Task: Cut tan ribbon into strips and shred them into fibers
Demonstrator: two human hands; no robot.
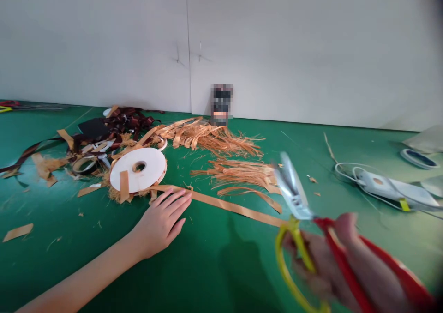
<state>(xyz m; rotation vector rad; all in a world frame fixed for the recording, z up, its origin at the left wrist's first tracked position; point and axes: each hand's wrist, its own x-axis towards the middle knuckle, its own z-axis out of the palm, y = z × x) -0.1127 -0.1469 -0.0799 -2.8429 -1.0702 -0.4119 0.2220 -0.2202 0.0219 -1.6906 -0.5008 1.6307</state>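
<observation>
My left hand [162, 220] lies flat on the green table, fingers stretched out, its fingertips resting on a long orange ribbon [228, 205] that runs from a white ribbon spool [138, 169] toward the right. My right hand [332, 267], blurred by motion, grips a pair of scissors [301, 211] with red and yellow handles. The metal blades point up and left, close to the ribbon's right end.
Heaps of frayed orange ribbon scraps [221, 142] and dark brown ribbon [128, 119] lie behind the spool. A white corded device [384, 186] sits at the right, a tape roll [418, 158] beyond it. A white wall [277, 50] bounds the green table [214, 267].
</observation>
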